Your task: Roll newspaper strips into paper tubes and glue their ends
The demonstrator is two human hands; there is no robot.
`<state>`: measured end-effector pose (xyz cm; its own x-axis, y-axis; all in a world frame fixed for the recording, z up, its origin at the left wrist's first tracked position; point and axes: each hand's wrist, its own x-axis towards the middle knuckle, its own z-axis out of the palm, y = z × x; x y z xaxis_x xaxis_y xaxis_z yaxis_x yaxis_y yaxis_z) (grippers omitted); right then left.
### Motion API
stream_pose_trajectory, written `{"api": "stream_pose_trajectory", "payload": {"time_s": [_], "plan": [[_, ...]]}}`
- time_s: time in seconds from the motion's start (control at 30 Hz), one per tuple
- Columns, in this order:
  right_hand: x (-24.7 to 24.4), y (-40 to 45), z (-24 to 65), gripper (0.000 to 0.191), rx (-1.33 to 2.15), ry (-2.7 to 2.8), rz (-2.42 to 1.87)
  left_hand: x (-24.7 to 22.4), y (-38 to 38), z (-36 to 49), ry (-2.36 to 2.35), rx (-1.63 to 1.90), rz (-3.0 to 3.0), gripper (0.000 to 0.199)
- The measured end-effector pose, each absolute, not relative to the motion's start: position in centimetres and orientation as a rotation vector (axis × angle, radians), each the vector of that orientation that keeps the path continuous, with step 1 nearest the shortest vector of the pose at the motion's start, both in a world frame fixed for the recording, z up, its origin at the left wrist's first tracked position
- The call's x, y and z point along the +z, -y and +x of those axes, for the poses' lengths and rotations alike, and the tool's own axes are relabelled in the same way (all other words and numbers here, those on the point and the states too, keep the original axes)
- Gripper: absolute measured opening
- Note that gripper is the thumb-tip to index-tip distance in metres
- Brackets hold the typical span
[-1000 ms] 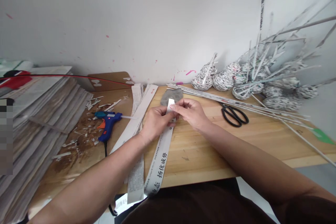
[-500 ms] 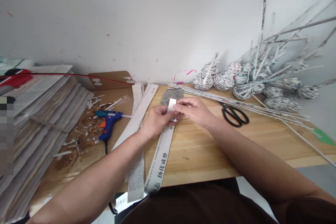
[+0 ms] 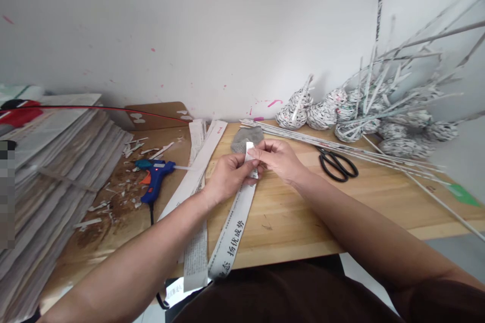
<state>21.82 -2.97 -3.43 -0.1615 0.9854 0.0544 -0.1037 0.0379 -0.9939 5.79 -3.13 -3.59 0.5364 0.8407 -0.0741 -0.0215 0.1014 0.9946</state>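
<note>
A long strip of printed newspaper (image 3: pixel 235 234) runs from the table's front edge up to both hands, its far end showing white above the fingers. My left hand (image 3: pixel 231 175) is closed on the strip, thumb across its face. From the right, my right hand (image 3: pixel 278 159) pinches the strip's edge near that far end, with thumb and fingers together. Just beyond the fingers lies a grey cloth-like piece (image 3: pixel 244 137). More paper strips (image 3: pixel 196 171) lie to the left of my left hand, partly covered by my forearm.
On cardboard at left rest a blue glue gun (image 3: pixel 154 181) and paper scraps. A tall newspaper stack (image 3: pixel 64 161) stands further left. To the right are black-handled scissors (image 3: pixel 337 165), rolled paper sticks (image 3: pixel 322 140) and several woven paper shapes (image 3: pixel 293 108) along the wall.
The strip's far end has turned slightly and stands more upright between the fingers. Both hands keep their hold in nearly the same place. The view has shifted a little.
</note>
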Motion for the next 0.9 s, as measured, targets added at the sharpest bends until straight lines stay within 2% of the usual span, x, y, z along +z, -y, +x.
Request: {"api": "stream_pose_trajectory", "payload": {"time_s": [0.23, 0.7, 0.9], "plan": [[-2.84, 3.17, 21.68, 0.030, 1.374, 1.339, -0.955, -3.83, 2.98, 5.86, -0.874, 0.726, 1.251, 0.033], [-2.81, 2.91, 22.34, 0.024, 1.022, 1.596, -1.185, -4.16, 2.43, 5.59, -0.960, 0.818, 1.300, 0.033], [-2.91, 2.94, 22.14, 0.024, 1.064, 1.593, -1.174, -3.66, 2.77, 5.79, -0.976, 0.824, 1.295, 0.030]]}}
